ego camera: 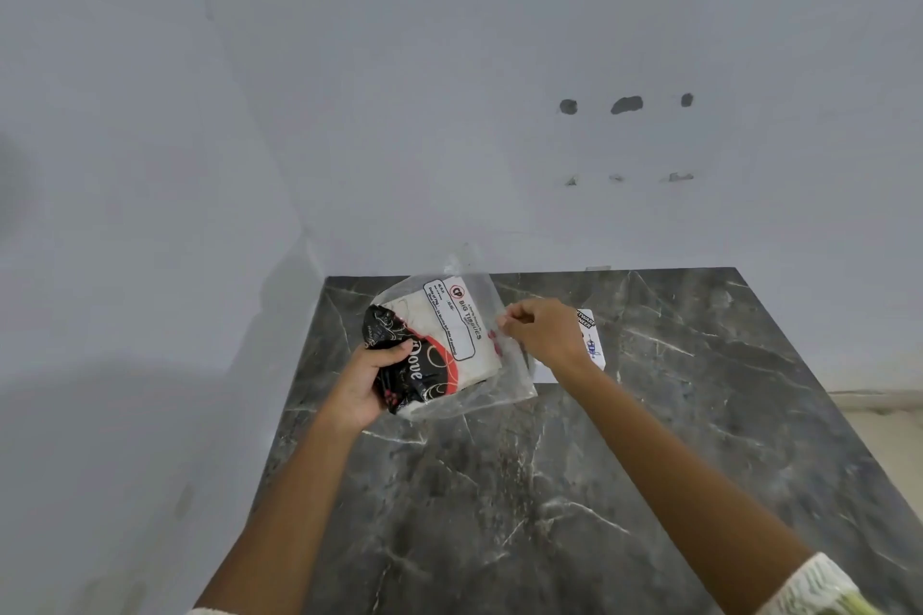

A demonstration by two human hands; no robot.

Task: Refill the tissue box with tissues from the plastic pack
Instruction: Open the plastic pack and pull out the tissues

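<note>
Tissues [479, 355] sit inside a clear plastic pack [464, 340] that is held above the far left part of a dark marbled tabletop [549, 489]. The pack is tilted, its printed label facing up, with black and red print covering its near left end and loose clear film trailing off to the right.

Both forearms reach forward from the bottom of the view, bare up to pale cuffs at the frame's edge. The left hand [367, 382] comes in from the lower left, palm turned toward the pack; its fingers [394, 350] are curled closed around the black printed end, the thumb lying across the top and the other fingers hidden under the pack. The right hand [542, 332] comes in from the lower right with the wrist bent and its back toward the camera; its fingertips [507, 320] are drawn together in a pinch on the clear film at the pack's right edge.

Just beyond the right hand, partly hidden by it, a white box [592, 340] with dark and blue print lies on the tabletop; whether this is the tissue box cannot be told for certain. Behind the tabletop a pale grey wall [449, 115] meets a second wall in a corner at the left, and has a few small dark holes [627, 104] in it at the right.
</note>
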